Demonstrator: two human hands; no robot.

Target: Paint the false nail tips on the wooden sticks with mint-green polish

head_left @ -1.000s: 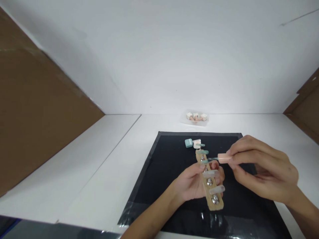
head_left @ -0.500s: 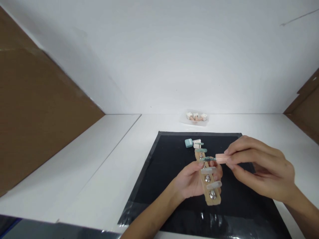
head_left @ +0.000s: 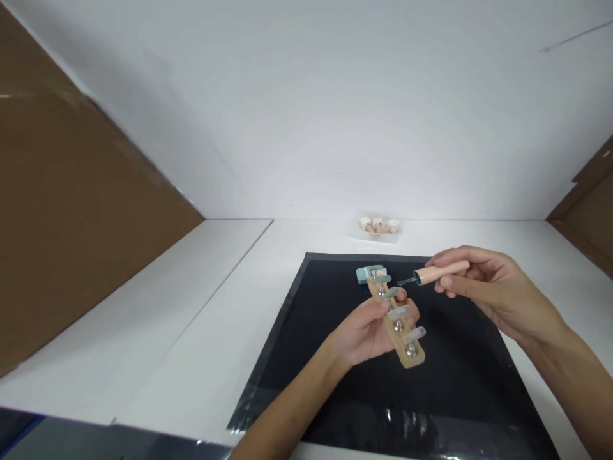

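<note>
My left hand (head_left: 366,329) is closed around a narrow wooden nail-tip stand (head_left: 416,359), which is held tilted above the black mat. Silver metal holders (head_left: 398,325) along it carry several false nails. The far ones, such as the one near my thumb (head_left: 390,293), are coated teal; the two nearest, including the end false nail (head_left: 414,334), look pale and translucent. Between the fingers of my right hand (head_left: 498,287) is a nail polish brush (head_left: 443,271) with a pink handle. Its teal-wet bristles (head_left: 407,282) point left, apart from the nails.
A teal block-like item (head_left: 363,275) and a white-pink item, partly hidden behind the stand, lie on the black mat (head_left: 335,370). Farther back, a clear tray (head_left: 376,237) holds several white-and-pink pieces. Brown panels (head_left: 86,223) flank the white table.
The brush has lifted off the teal nail by my thumb, moving up and right, and its handle now slants. My left hand has shifted the stand slightly upward and turned it.
</note>
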